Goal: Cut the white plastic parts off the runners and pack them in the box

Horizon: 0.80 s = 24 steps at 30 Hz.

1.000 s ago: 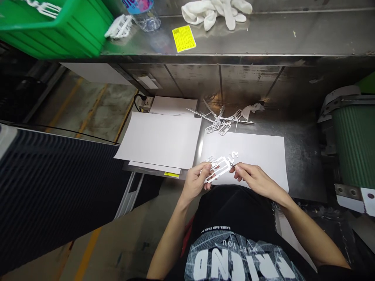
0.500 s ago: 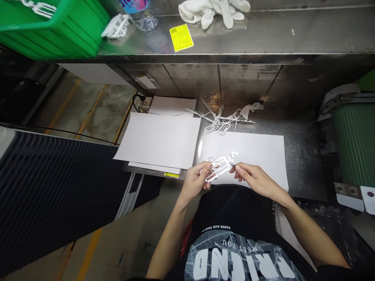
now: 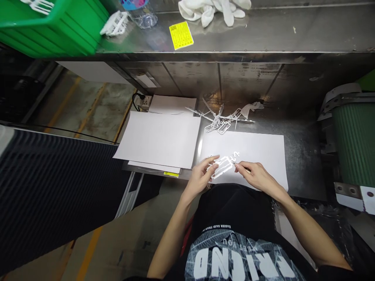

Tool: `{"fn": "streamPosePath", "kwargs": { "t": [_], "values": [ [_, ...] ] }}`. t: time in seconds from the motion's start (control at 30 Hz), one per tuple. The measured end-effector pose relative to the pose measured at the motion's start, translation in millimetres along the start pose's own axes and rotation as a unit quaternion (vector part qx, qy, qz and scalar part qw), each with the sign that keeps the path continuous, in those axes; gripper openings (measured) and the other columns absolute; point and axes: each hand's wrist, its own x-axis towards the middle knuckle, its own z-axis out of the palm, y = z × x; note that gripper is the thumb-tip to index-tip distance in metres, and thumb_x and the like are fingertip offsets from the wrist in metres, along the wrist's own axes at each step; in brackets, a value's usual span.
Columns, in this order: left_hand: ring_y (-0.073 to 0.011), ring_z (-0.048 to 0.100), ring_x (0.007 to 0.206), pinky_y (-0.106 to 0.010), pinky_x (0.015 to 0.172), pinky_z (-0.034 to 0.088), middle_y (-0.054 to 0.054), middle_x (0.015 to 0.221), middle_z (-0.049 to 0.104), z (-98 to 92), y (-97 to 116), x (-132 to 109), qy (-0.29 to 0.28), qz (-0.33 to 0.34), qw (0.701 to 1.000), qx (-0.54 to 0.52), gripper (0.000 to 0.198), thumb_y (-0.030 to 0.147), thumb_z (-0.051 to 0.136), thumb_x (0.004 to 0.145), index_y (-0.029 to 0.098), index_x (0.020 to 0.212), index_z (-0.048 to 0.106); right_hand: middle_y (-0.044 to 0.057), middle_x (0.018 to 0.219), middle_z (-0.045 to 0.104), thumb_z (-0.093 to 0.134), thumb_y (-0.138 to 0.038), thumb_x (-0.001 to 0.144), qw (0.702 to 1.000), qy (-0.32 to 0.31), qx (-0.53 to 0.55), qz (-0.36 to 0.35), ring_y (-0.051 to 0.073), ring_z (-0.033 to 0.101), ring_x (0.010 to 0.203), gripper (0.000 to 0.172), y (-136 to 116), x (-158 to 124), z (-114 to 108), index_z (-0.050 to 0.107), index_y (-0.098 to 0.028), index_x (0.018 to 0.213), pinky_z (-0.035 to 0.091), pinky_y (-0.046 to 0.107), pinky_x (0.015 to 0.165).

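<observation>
A white plastic frame [image 3: 225,168] with slots is pinched between the thumb and fingers of my left hand [image 3: 200,176]. Wavy white bits [image 3: 235,155] stand out at its upper right corner. My right hand [image 3: 254,174] grips a small, thin metal tool [image 3: 234,162], its tip against that corner. Most of the tool is hidden in my fingers, so its exact kind is unclear. Both hands are over the near edge of a white sheet [image 3: 249,150] on the metal bench. Beyond it lies a tangled heap of thin white plastic pieces [image 3: 219,121].
White sheets [image 3: 161,138] lie on the left. A shelf above bears a green bin [image 3: 64,31], white parts [image 3: 115,23], a bottle [image 3: 143,15], a yellow label [image 3: 181,35] and white gloves [image 3: 213,9]. A green ribbed belt [image 3: 354,144] stands at the right.
My left hand and the frame have shifted slightly right, and its fingers now reach further over the frame. The tool's tip has moved a little right with the corner.
</observation>
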Motion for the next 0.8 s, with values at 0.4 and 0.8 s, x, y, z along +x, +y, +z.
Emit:
{"fn": "streamPosePath", "kwargs": {
  "t": [0.4,0.8],
  "values": [
    [-0.0323,0.053,0.14,-0.054,0.12,0.04,-0.016,0.15,0.058,51.2,-63,12,0.035,0.112,0.973,0.198,0.055,0.033,0.059,0.101,0.022,0.153,0.045,-0.002,0.063,0.058,0.036,-0.065,0.103,0.999,0.016,-0.037,0.036,0.018,0.051,0.06,0.057,49,21,28,0.067,-0.024,0.079,0.037,0.031,0.062],
    [-0.0263,0.069,0.096,-0.045,0.087,0.059,-0.013,0.124,0.056,33.4,-74,5,0.059,-0.027,0.96,0.271,0.049,0.032,0.055,0.103,0.029,0.152,0.049,0.006,0.089,0.069,0.034,-0.058,0.107,0.98,0.047,-0.176,0.077,0.023,0.063,0.08,0.049,94,17,36,0.069,-0.025,0.102,0.04,0.032,0.071]
  ]
}}
